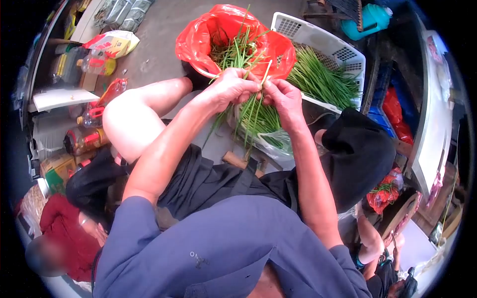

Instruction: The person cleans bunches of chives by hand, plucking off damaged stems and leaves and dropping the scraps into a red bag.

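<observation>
Both my hands meet at the near edge of a bin lined with a red plastic bag [198,44], which holds loose green stalks [238,52]. My left hand [232,89] is closed on thin green stalks that hang down below it. Fingers pinched, my right hand [284,97] touches the pale upper end of the same stalks. Beneath my hands, a bunch of green stalks [261,119] lies in a clear plastic bag [276,149]. More long green stalks [323,77] fill a white perforated basket [360,74] on the right.
Bottles [97,64] and packages stand at the left. A person in a dark red top [67,233] sits at the lower left; another person's arms and legs [370,238] show at the lower right. A teal container [372,20] is at the upper right.
</observation>
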`<state>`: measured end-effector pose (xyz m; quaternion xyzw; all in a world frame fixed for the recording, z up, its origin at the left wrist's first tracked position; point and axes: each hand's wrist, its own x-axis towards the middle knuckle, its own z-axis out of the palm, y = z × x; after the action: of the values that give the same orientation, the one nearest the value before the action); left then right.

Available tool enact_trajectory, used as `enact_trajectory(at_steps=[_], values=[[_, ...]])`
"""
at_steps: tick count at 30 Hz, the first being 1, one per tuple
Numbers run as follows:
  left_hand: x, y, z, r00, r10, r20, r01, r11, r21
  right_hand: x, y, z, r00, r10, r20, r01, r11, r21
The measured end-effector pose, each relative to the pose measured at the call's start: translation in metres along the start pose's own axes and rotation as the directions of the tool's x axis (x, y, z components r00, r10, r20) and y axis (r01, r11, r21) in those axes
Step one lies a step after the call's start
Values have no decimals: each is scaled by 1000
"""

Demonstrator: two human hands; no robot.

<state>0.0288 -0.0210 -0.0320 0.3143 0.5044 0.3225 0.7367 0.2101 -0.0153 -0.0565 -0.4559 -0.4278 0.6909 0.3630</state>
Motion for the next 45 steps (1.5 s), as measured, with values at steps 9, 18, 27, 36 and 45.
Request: enact_trajectory(at_steps=[9, 18, 27, 36, 45], values=[[3, -4, -2, 997, -24, -68, 28, 998, 54, 1, 5, 4, 986, -140, -92, 99, 931, -352], [-4, -1, -6, 996, -47, -79, 50, 998, 27, 13, -2, -5, 962, -177, -209, 106, 945, -309], [-8, 4, -13, 998, -14, -60, 10, 997, -76, 53, -23, -6, 937, -147, -316, 147, 989, -26], [-12, 13, -18, 998, 42, -37, -48, 980, -195, 100, -63, 17, 939, -220, -264, 221, 975, -26], [-6, 9, -12, 995, 84, -51, -93, 971, -218, 38, -29, 14, 998, 57, 2, -57, 998, 30]])
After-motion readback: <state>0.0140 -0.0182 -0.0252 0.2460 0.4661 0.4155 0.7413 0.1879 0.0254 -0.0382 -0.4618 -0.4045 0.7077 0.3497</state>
